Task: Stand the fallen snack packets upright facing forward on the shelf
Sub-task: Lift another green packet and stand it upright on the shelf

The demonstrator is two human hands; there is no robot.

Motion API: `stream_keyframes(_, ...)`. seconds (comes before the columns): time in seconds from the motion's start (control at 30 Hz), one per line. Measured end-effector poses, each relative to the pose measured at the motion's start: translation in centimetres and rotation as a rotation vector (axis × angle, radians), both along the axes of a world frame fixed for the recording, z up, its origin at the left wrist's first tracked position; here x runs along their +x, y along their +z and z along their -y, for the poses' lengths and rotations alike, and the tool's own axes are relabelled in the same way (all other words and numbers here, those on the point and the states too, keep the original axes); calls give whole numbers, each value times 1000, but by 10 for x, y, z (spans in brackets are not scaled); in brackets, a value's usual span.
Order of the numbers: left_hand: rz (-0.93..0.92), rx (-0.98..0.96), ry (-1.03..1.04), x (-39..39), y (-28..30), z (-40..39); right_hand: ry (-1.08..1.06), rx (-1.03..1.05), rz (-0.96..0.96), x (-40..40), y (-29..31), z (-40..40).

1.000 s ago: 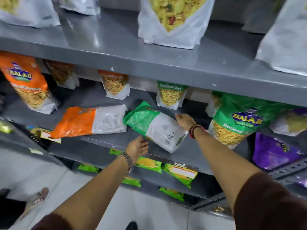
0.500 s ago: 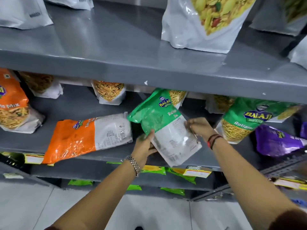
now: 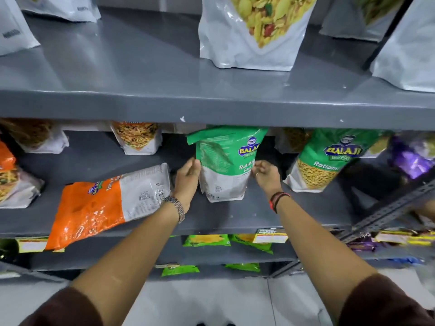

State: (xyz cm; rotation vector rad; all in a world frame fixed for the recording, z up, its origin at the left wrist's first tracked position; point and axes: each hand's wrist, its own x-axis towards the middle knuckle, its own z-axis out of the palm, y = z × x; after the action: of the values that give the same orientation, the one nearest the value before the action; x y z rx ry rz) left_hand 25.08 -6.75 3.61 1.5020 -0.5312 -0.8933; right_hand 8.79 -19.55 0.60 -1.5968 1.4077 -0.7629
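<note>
I judge the job roughly half done on this shelf (image 3: 235, 215); the green packet (image 3: 226, 165) stands on its base near the middle of the board, while the orange packet (image 3: 106, 203) lies flat on its side to the left, its lower corner hanging over the front edge; that one is left to do.

My left hand (image 3: 187, 182) presses its fingers against the green packet's left edge and my right hand (image 3: 266, 176) pinches the right edge, so the bag is clamped between the two; I cannot tell how firm the hold is.

The green packet's long axis runs upright, leaning a little; its top tucks just beneath the upper shelf; it seems twisted, with the printed brand face showing toward the right and a fine-print panel on the left, so I judge it needs squaring to face fully forward, like the matching green packet on the right (image 3: 329, 161).

The orange packet's long axis runs across the shelf, orange end left and white barcode end right, just beside my left wrist.
</note>
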Motion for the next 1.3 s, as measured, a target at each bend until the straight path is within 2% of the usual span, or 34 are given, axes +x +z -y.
stream_keyframes(0.1, -146, 124, -18, -12, -15, -13, 34, 62, 28, -4, -4, -4)
stream_keyframes(0.23, -299, 216, -233, -40, -19, -28, 20, 94, 0, -15, 1, -21)
stream_keyframes(0.33, -273, 216, -263, -48, -21, -16, 52, 98, -14, -23, 6, -46)
stream_keyframes(0.4, -227, 204, -210, -50, -21, -5, 70, 115, -6, -28, 5, -63)
stream_keyframes(0.53, -252, 138, -129, -52, -20, 15, 109, 191, 93, -15, -2, -86)
stream_keyframes(0.73, -243, 164, 8, -47, -24, 27, 201, 112, 31, -13, -5, -85)
stream_keyframes(0.83, -205, 111, 178, -58, -28, 6, 64, 123, 116, -36, -4, -68)
stream_keyframes(0.97, -202, 104, 180, -91, -32, -27, -76, 93, 223, -44, 12, -26)
stream_keyframes(1.13, -243, 38, 62, -126, -28, -30, 81, 388, 325, -9, 40, 13)
stream_keyframes(1.23, -260, 79, 122, -126, -25, -15, 192, 525, 430, 5, 42, 10)
stream_keyframes(1.3, -237, 65, 183, -119, -23, -6, 186, 565, 562, 7, 38, 3)
